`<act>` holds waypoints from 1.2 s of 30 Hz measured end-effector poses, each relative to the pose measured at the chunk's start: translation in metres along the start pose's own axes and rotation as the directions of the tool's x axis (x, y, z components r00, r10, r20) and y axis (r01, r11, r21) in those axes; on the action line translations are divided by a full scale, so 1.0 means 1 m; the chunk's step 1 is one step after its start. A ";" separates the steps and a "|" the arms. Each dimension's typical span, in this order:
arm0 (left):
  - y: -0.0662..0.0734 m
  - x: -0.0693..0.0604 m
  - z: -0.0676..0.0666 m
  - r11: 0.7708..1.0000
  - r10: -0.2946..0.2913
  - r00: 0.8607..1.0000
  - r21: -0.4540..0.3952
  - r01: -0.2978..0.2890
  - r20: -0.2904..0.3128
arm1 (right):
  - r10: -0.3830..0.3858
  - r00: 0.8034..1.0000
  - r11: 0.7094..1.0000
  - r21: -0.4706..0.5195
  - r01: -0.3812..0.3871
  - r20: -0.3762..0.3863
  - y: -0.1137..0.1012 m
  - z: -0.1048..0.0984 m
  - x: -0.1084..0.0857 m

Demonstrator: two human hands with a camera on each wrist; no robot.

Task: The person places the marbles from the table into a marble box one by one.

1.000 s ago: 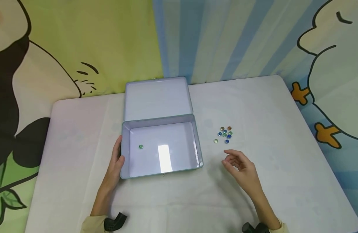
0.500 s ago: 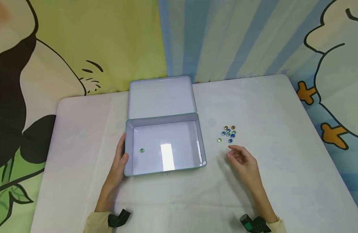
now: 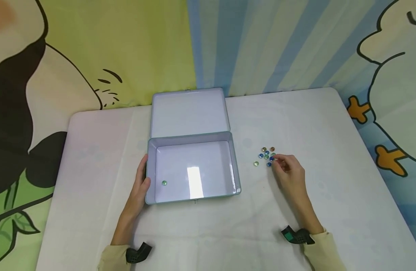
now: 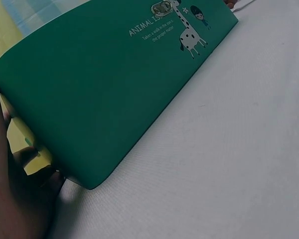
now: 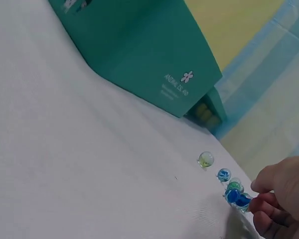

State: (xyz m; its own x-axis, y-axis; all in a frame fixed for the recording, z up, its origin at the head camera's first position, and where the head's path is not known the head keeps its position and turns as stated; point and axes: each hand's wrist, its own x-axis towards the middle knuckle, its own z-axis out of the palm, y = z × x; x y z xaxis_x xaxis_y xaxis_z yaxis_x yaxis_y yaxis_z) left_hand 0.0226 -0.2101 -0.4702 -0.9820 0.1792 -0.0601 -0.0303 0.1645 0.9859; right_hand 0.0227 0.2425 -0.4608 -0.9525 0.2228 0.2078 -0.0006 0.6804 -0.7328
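An open tin box [image 3: 194, 169] with a pale inside and a green outside [image 4: 104, 89] holds one green marble [image 3: 164, 183] near its left side. The left hand [image 3: 137, 190] rests along the box's left wall, fingers on the outside. Right of the box lies a cluster of several glass marbles [image 3: 266, 157], blue, green and amber, with a yellowish one [image 3: 256, 163] a little apart. At the cluster's right edge is the right hand [image 3: 290, 177], thumb and forefinger at a blue marble [image 5: 243, 200]; whether they grip it cannot be told.
The box's lid [image 3: 191, 113] lies folded back behind it. A white cloth [image 3: 228, 237] covers the table, and a printed curtain [image 3: 126, 49] hangs along the back and sides. Each wrist wears a black device.
The right hand has moved forward to the marbles, its fingertips now at the cluster's right edge. Inside the box, the green marble has rolled toward the front. The left hand stays at the box.
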 end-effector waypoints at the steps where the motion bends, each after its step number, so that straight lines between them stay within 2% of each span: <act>1: 0.000 0.000 0.000 1.000 0.000 1.000 0.002 0.000 -0.003 | -0.018 1.000 0.999 -0.030 0.018 0.003 0.001 0.000 0.002; 9: 0.001 0.001 0.001 1.000 -0.010 1.000 0.006 0.010 -0.001 | -0.098 0.993 0.978 -0.179 0.109 0.073 0.003 0.003 0.008; 14: 0.003 0.001 0.002 1.000 -0.005 1.000 0.009 0.005 0.000 | -0.065 0.990 0.972 -0.216 0.092 0.128 0.000 0.002 0.009; 18: 0.004 0.001 0.002 1.000 0.003 1.000 0.008 -0.003 0.000 | -0.022 0.980 0.972 -0.226 0.068 0.200 -0.003 -0.001 0.010; 21: 0.004 0.000 0.001 1.000 0.008 1.000 0.009 -0.008 0.002 | -0.017 0.974 0.972 -0.224 0.069 0.225 -0.003 -0.002 0.011; 25: 0.003 0.000 0.001 1.000 0.015 1.000 0.004 -0.015 0.011 | -0.032 0.977 0.974 -0.212 0.078 0.209 -0.003 -0.002 0.010; 30: 0.002 0.000 0.001 1.000 0.020 1.000 0.007 -0.020 0.015 | -0.056 0.988 0.984 -0.159 0.079 0.144 -0.005 -0.006 0.006; 33: 0.002 0.000 0.000 1.000 0.020 1.000 0.010 -0.020 0.019 | -0.111 0.990 0.985 -0.120 0.121 0.088 -0.012 -0.011 0.005; 36: 0.003 0.001 0.001 1.000 0.019 1.000 0.006 -0.019 0.013 | -0.191 0.981 0.978 -0.081 0.192 0.029 -0.023 -0.016 0.004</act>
State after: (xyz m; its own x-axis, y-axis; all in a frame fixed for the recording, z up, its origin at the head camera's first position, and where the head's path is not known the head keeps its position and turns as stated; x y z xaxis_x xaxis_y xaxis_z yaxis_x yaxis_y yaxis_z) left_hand 0.0221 -0.2089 -0.4672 -0.9800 0.1944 -0.0435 -0.0107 0.1665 0.9860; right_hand 0.0241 0.2393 -0.4328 -0.9433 0.0686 0.3248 -0.1594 0.7647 -0.6244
